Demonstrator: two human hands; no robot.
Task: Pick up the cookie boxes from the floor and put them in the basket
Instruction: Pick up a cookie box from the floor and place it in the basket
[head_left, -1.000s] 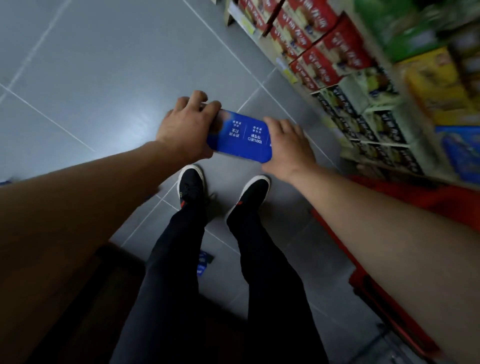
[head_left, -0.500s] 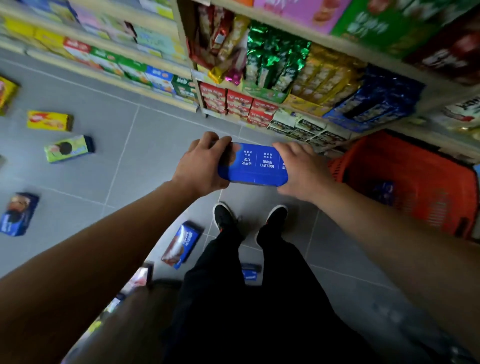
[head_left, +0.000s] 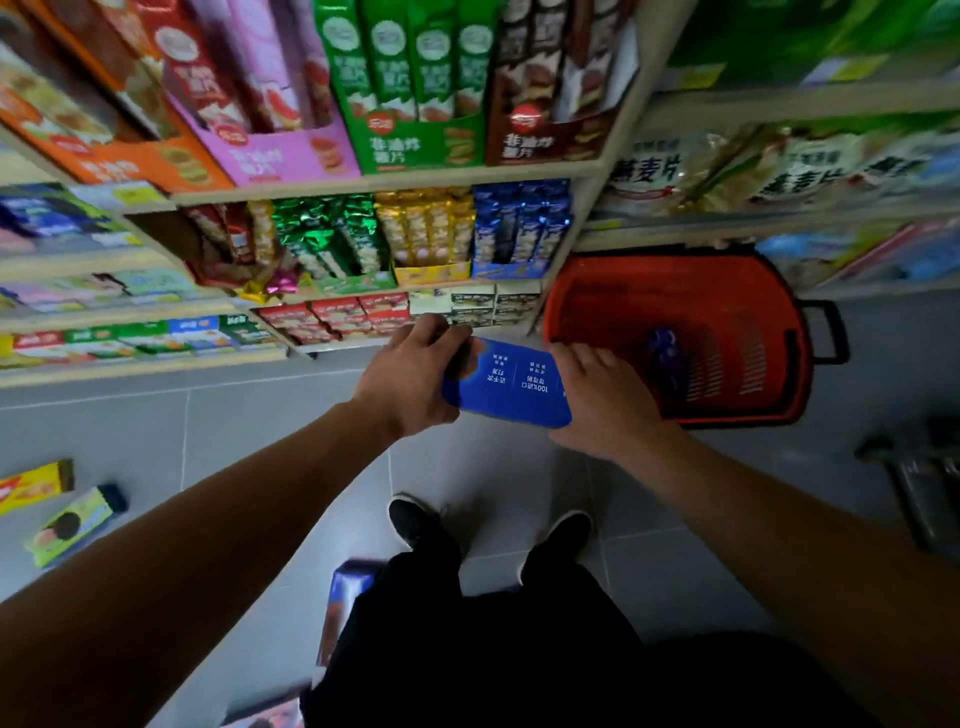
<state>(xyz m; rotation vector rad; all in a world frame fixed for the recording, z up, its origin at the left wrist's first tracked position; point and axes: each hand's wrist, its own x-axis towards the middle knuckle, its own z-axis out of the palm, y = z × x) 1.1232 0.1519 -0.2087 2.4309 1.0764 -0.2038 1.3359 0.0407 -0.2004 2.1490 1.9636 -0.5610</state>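
Blue cookie box (head_left: 506, 387) held level at frame centre, gripped at its ends by left hand (head_left: 410, 379) and right hand (head_left: 605, 400), fingers curled round both ends. Red basket (head_left: 597, 291) on the floor at 2 o'clock of the box, just beside the right hand, a blue packet (head_left: 667, 364) inside. More boxes on the floor: green box (head_left: 72, 525) and yellow box (head_left: 34, 486) at 8 o'clock.

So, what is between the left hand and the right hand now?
In the head view, the blue cookie box lies between them: the left hand grips one end and the right hand holds the other, beside the red basket.
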